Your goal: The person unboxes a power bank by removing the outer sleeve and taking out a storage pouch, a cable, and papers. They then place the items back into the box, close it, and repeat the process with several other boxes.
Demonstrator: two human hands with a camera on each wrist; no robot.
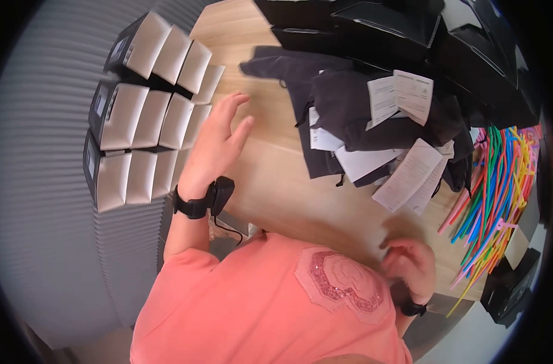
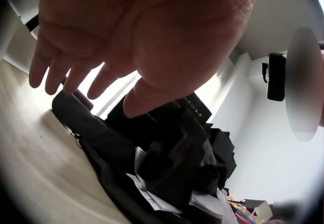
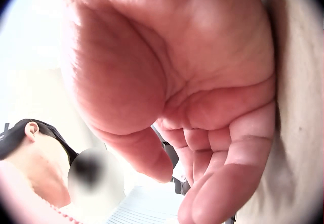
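Observation:
My left hand (image 1: 219, 142) is held over the left of the wooden table, beside the rows of open boxes (image 1: 125, 115), whose insides are white. Its fingers are extended and the thumb stands apart; the left wrist view shows a bare palm. Close to my body at the table's front edge, my right hand (image 1: 410, 264) rests with loosely bent fingers, and nothing shows in it in the right wrist view. Between and beyond the hands lies a heap of black drawstring pouches (image 1: 343, 106), with printed paper slips (image 1: 408, 176) on and among them.
Black boxes (image 1: 373, 30) stand along the far side of the table. At the right lies a bundle of long, thin coloured strips (image 1: 495, 194). A black box (image 1: 513, 288) sits past the right edge. Grey corrugated material (image 1: 46, 182) borders the left.

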